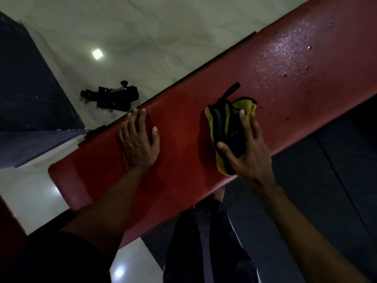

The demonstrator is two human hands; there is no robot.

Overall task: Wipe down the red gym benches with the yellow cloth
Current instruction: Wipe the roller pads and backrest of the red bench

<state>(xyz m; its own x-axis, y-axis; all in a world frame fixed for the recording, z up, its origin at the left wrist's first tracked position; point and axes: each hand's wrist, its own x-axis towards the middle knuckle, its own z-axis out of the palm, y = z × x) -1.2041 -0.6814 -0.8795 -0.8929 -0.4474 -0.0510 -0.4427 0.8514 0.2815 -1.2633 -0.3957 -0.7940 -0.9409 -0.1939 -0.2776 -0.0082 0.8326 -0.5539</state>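
Observation:
A long red padded gym bench (183,127) runs diagonally from lower left to upper right. The yellow cloth (221,162), with black trim and a dark middle, lies bunched on its near half. My right hand (246,148) presses down on the cloth with spread, straight fingers. My left hand (138,139) rests flat on the bare pad to the left, fingertips at the far edge. Wet droplets (285,52) shine on the pad's upper right part.
A black metal fitting (111,97) lies on the pale glossy floor (122,27) beyond the bench. A dark blue mat or panel (26,82) fills the left side. My dark-trousered legs (204,242) stand on dark matting under the bench's near edge.

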